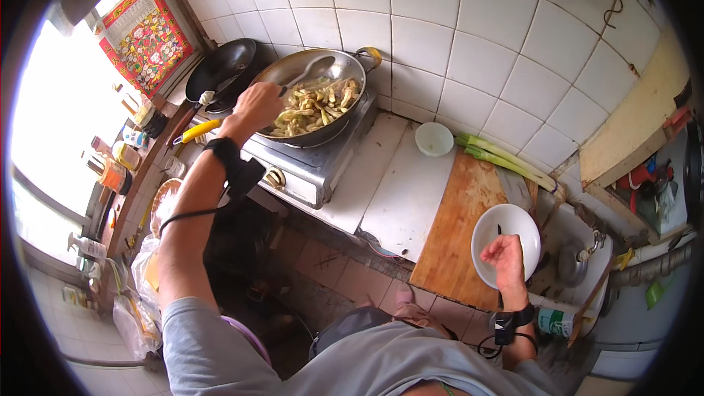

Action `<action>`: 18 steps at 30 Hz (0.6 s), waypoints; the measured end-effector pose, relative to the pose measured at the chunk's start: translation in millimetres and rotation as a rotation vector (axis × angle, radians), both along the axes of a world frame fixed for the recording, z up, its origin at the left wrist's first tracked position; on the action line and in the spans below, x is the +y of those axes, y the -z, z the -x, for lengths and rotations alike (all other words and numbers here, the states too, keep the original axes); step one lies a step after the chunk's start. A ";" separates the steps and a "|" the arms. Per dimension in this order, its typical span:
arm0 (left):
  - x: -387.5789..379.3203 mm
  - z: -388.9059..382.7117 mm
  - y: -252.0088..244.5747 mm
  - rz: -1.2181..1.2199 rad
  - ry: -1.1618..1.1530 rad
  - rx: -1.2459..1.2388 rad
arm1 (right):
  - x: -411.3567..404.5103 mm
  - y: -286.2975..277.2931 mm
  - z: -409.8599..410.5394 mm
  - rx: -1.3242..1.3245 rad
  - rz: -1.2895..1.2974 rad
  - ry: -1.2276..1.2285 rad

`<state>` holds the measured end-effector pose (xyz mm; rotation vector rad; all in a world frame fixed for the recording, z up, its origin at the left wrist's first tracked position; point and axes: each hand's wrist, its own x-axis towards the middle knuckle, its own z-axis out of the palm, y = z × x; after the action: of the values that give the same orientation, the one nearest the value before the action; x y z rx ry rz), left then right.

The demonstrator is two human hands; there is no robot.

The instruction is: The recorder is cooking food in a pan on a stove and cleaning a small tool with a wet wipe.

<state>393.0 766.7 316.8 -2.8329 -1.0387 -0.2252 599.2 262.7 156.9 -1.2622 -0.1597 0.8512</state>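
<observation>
My left hand [256, 109] grips the yellow handle [201, 131] of a metal cooking utensil [316, 69]. Its rounded head rests in a wok [264, 74] on the gas stove, among pale yellow-green pieces of cut food [319, 107]. Over a white bowl [484, 247] on the right is my right hand [507, 264], palm up with fingers curled. A thin dark object [499, 229] shows past the fingers inside the bowl; whether I hold it cannot be told. The bowl stands on a wooden cutting board [451, 236] and hides part of it.
A black frying pan [223, 69] sits left of the wok on the stove [330, 170]. A small pale bowl [434, 139], green onion stalks [506, 162] and a wide blade [514, 187] are near the board. Right is a sink [597, 253]; jars [126, 154] line the windowsill.
</observation>
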 end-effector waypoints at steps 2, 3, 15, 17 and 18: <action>-3.9 -12.2 11.2 -0.007 0.078 0.008 | 1.4 -2.7 1.4 -0.013 0.008 -0.002; -9.0 -18.2 13.1 -0.017 0.124 0.021 | 1.9 -3.3 2.1 -0.010 0.008 -0.001; -64.5 71.5 -33.0 -0.078 0.226 0.021 | 0.7 -1.9 2.9 -0.027 0.003 0.011; -48.1 74.2 -26.9 -0.111 0.097 -0.021 | 4.8 -1.2 4.3 -0.024 0.011 -0.007; -33.8 73.9 -19.5 -0.119 0.003 -0.026 | 9.2 -3.0 5.7 -0.041 0.004 -0.035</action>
<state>319.1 732.9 336.3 -2.7323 -0.9904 -0.3135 593.5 271.9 159.9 -1.2837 -0.2135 0.8564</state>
